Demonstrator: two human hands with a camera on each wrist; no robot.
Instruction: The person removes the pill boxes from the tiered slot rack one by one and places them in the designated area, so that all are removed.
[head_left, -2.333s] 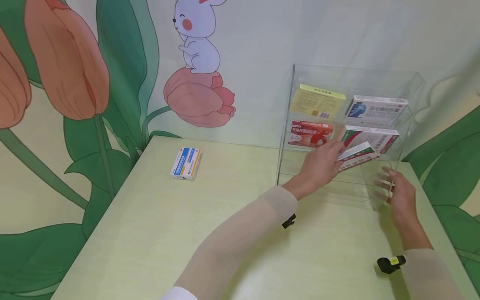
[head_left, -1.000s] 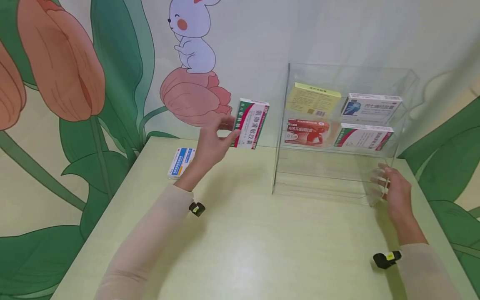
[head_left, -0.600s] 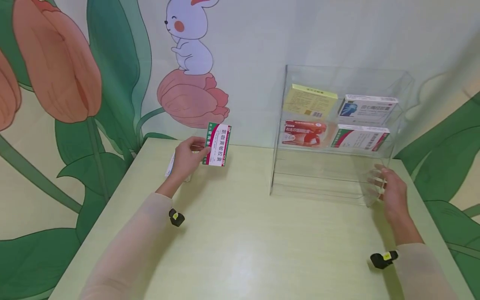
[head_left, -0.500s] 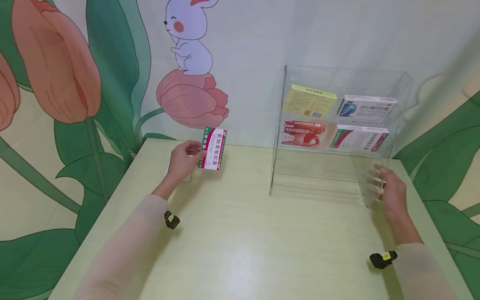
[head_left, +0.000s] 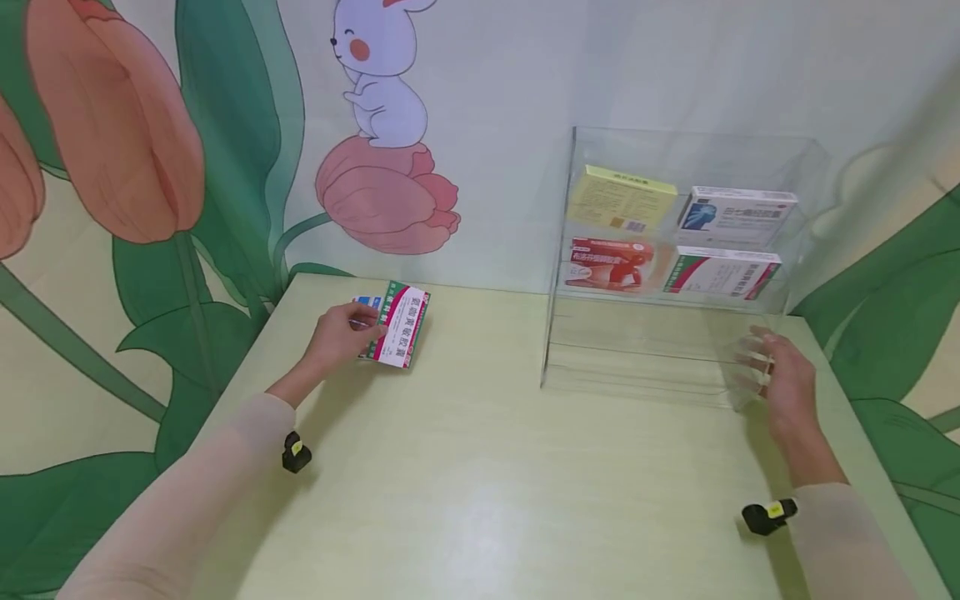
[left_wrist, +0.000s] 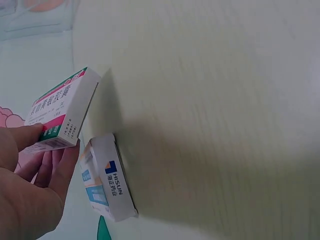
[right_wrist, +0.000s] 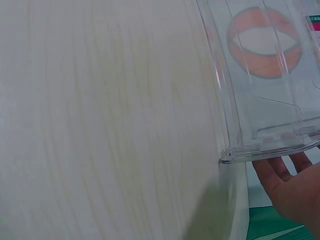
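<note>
My left hand [head_left: 334, 337] pinches a white medicine box [head_left: 403, 327] with green and magenta bands, thumb on its printed face and fingers behind. In the left wrist view that box is tilted over the table. Close under it lies a white-and-blue medicine box [left_wrist: 116, 182], which the held box and hand partly cover in the head view. At the right, my right hand [head_left: 792, 379] touches the outer side of a clear acrylic rack [head_left: 637, 329]. Its fingers lie extended against the side panel in the right wrist view.
The rack's upper tier holds a yellow box [head_left: 622, 200] and a white-and-blue box [head_left: 738, 218]. Below them are a red box [head_left: 611, 265] and another green-and-magenta box [head_left: 722, 273]. A painted wall stands behind the table [head_left: 480, 467].
My left hand has carried the green-and-magenta box from the rack leftward and down toward the white-and-blue box on the table. My right hand has stayed at the rack's side.
</note>
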